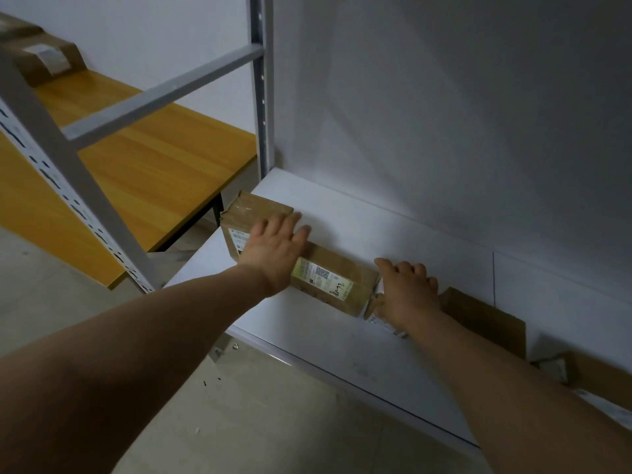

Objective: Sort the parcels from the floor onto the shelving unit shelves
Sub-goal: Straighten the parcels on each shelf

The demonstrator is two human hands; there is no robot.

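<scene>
the long parcel [337, 268] lies on the white shelf [342, 340], its long axis running from 10 o'clock to 4 o'clock. the left grip [273, 248] rests flat on top near the 10 o'clock end, fingers straight and spread wide, holding nothing. the right grip [408, 292] is at the 4 o'clock end, fingers curled over the far edge of a small parcel [373, 307] that touches the long one. further toward 4 o'clock sits another brown parcel [485, 319]. any push toward the back wall at 12 o'clock likely falls to the left grip, the nearer one.
</scene>
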